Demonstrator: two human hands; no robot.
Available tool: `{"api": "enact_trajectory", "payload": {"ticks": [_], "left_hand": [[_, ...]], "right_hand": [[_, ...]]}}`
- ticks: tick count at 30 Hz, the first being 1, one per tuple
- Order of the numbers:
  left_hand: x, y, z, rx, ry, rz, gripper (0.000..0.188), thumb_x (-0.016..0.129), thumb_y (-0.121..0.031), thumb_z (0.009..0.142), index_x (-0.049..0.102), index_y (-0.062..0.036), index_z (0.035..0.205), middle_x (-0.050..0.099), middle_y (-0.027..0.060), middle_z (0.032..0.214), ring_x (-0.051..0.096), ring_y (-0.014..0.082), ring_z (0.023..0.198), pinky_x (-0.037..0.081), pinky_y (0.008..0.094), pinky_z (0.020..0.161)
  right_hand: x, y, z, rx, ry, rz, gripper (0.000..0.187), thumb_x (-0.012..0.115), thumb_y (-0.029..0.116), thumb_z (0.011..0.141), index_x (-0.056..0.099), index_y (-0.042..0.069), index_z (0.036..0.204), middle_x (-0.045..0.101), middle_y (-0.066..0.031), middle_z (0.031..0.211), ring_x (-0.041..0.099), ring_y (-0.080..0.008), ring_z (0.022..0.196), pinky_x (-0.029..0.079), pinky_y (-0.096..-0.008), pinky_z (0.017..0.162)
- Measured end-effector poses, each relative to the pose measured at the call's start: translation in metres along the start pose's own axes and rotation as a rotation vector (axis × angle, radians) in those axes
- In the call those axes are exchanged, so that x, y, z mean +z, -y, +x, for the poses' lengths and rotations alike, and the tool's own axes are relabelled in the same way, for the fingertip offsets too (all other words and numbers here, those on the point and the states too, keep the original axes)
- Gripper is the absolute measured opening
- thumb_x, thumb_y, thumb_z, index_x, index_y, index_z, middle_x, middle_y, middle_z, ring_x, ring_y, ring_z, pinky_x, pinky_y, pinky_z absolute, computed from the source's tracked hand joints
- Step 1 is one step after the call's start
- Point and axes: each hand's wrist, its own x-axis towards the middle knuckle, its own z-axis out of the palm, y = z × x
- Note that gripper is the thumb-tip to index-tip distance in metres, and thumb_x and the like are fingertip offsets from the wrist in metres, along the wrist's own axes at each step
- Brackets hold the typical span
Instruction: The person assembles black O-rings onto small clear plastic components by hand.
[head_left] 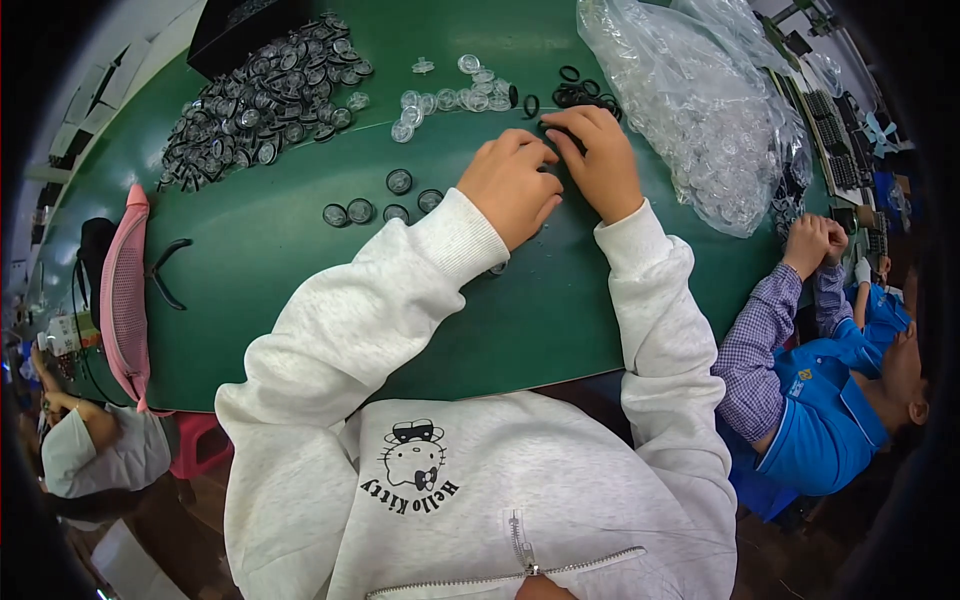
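Where black rings (572, 98) are heaped just beyond right hand (605, 165), left hand (508, 187) farther, fingers are curled; grip or release cannot be told.

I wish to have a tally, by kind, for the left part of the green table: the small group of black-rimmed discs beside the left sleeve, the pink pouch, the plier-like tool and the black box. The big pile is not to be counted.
Black-rimmed discs: 5
Pink pouch: 1
Plier-like tool: 1
Black box: 1
Total: 8
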Motion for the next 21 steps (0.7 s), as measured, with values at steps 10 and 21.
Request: {"api": "enact_trajectory", "payload": {"ticks": [10, 21], "left_hand": [[-0.054, 0.039, -0.006, -0.335, 0.055, 0.377, 0.017, 0.069, -0.019, 0.072, 0.062, -0.0056, 0.08, 0.06, 0.0038, 0.081, 0.057, 0.021, 0.068, 0.047, 0.0298, 0.063], [-0.075, 0.05, -0.023, -0.641, -0.052, 0.073, 0.019, 0.068, -0.009, 0.074, 0.059, -0.0019, 0.089, 0.062, 0.0063, 0.083, 0.061, 0.0184, 0.068, 0.049, 0.0264, 0.061]], "right_hand": [[-0.025, 0.031, 0.0, 0.434, -0.091, 0.59, 0.017, 0.068, 0.004, 0.074, 0.064, 0.004, 0.091, 0.062, -0.0025, 0.08, 0.056, -0.0117, 0.067, 0.046, -0.0222, 0.061], [-0.042, 0.061, 0.004, 0.608, -0.01, 1.143, 0.017, 0.068, -0.001, 0.075, 0.063, 0.0, 0.091, 0.062, -0.0084, 0.081, 0.058, -0.0137, 0.07, 0.049, -0.0213, 0.061]]}}
